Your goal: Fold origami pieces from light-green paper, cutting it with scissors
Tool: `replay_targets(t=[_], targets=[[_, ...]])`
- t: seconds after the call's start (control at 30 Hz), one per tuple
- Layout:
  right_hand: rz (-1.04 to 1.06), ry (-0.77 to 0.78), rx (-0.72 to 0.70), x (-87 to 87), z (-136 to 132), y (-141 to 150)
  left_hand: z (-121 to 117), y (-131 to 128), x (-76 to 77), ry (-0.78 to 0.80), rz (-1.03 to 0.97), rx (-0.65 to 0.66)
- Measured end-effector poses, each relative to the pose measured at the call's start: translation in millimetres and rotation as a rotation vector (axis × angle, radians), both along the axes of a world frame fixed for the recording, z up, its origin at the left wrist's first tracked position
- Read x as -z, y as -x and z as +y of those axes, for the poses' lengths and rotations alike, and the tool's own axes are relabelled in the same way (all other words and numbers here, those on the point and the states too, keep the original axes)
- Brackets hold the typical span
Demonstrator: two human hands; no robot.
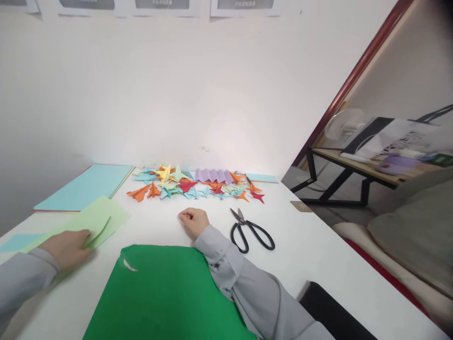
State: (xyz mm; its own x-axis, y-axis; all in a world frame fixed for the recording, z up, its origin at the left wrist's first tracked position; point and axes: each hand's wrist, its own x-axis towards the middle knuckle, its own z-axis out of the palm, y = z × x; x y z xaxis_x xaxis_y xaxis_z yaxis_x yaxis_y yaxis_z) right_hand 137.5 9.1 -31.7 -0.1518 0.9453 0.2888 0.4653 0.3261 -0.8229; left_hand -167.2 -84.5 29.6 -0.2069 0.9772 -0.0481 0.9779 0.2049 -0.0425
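Note:
At the left of the table, my left hand [67, 249] is closed on a light green paper sheet [102, 212], whose near edge curls up by the thumb. Part of a light blue sheet [19, 242] shows beneath it. My right hand [195, 221] rests on the white table in a loose fist, with nothing visible in it. Its sleeve lies across the far right corner of a green board [166, 293], which has a small torn patch near its far left corner. Right of this hand lies a pair of black-handled scissors [253, 230], blades slightly apart and pointing away.
Several folded paper planes [154, 190] and a pleated purple paper [214, 176] lie along the wall. A light blue paper stack [88, 186] is at the back left. A black object [332, 311] sits near front right. Beyond stands a side table [368, 170].

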Motion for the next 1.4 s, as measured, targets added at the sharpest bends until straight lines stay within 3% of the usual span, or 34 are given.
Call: replay_targets(t=[0.1,0.17,0.23,0.33,0.43,0.53,0.6,0.73,0.8,0.93,1.03,1.2,1.3,1.4], targets=[[-0.009,-0.005,-0.007,-2.3,-0.6,-0.2,-5.4,9.8,-4.8,-0.124,-0.074,-0.035],[-0.015,-0.012,-0.006,-3.9,-1.1,0.0,-11.8,3.9,-17.3,-0.137,-0.060,-0.073],[-0.022,-0.022,-0.003,-5.8,-2.7,0.3,-18.7,-13.1,-34.2,-0.144,-0.027,-0.122],[-0.027,-0.074,0.002,-10.7,-9.7,0.8,-22.2,-51.7,-54.5,-0.296,-0.142,-0.046],[-0.038,-0.437,-0.024,-18.5,-22.2,1.5,-9.4,-94.6,-56.4,-0.460,-0.563,0.007],[-0.139,-0.791,-0.160,-24.4,-33.5,3.7,14.1,-134.9,-43.7,-0.411,-1.310,-0.056],[-0.221,-0.900,-0.179,-24.7,-36.3,5.8,28.6,-157.9,-33.7,-0.345,-1.656,-0.154],[-0.247,-0.941,-0.016,-19.3,-30.6,6.3,47.1,-184.2,-20.2,-0.327,-1.934,-0.213],[-0.153,-0.908,0.041,-17.3,-26.8,3.5,54.9,-184.1,-17.1,-0.278,-1.971,-0.272],[0.023,-0.847,-0.021,-17.4,-24.1,-5.4,74.9,-161.3,-16.8,-0.143,-1.951,-0.483],[0.061,-0.747,0.036,-16.7,-20.7,-14.2,86.5,-141.1,-16.6,-0.077,-1.840,-0.510],[0.112,-0.572,0.249,-8.5,-2.7,-34.8,83.5,-139.6,-6.7,0.060,-1.765,-0.340],[0.034,-0.484,0.436,-5.4,4.1,-44.3,76.6,-151.2,0.6,0.117,-1.729,-0.466],[-0.099,-0.537,0.465,-8.2,-0.3,-43.5,72.6,-157.0,6.6,0.045,-1.755,-0.536]])
